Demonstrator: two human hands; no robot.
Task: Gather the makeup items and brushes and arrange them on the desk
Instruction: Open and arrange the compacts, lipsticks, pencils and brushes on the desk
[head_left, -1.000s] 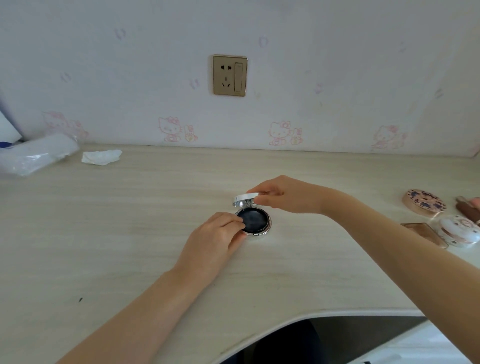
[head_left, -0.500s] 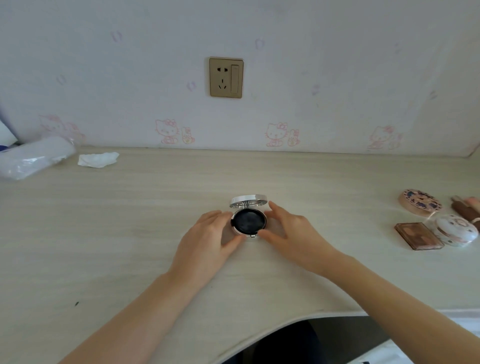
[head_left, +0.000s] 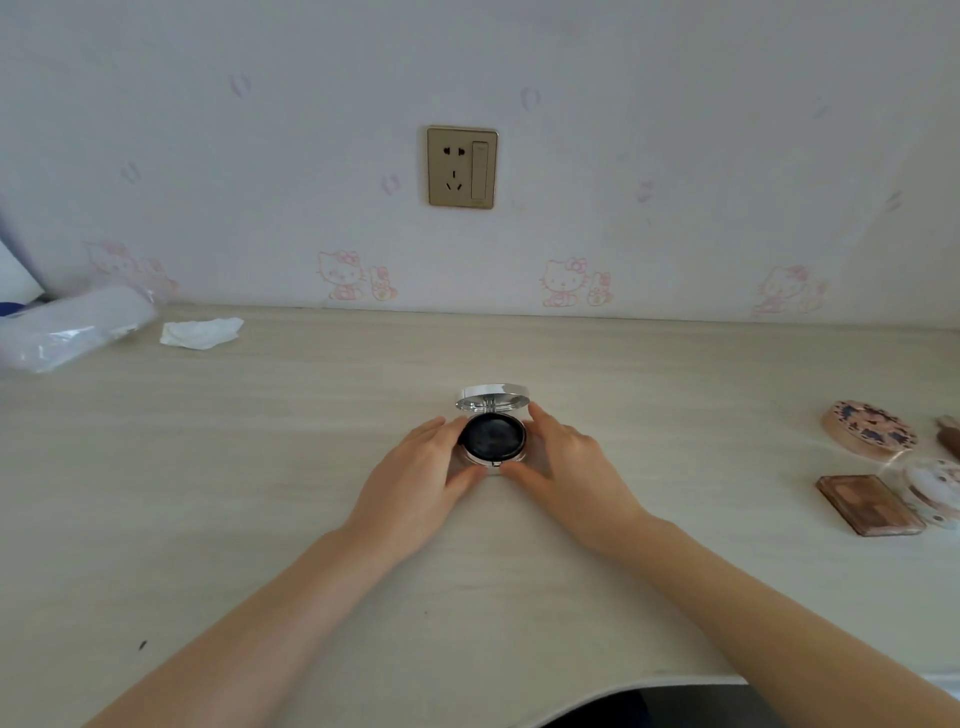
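A round silver compact (head_left: 493, 435) lies open in the middle of the pale wooden desk (head_left: 260, 467), its lid raised at the back and a black puff showing inside. My left hand (head_left: 415, 483) grips the compact's left side between fingers and thumb. My right hand (head_left: 571, 475) grips its right side the same way. At the right edge of the desk lie a round floral compact (head_left: 867, 428), a brown rectangular palette (head_left: 867, 512) and a white round case (head_left: 932, 488).
A crumpled white tissue (head_left: 200, 332) and a clear plastic-wrapped bundle (head_left: 67, 332) lie at the back left. A brown item (head_left: 949, 436) is cut off by the right border. The wall with a gold socket (head_left: 461, 166) stands behind. The desk's front edge curves inward below my arms.
My right hand left the lid, which now stands open, and came down to the right side of the compact's base. The left hand stayed on the left side.
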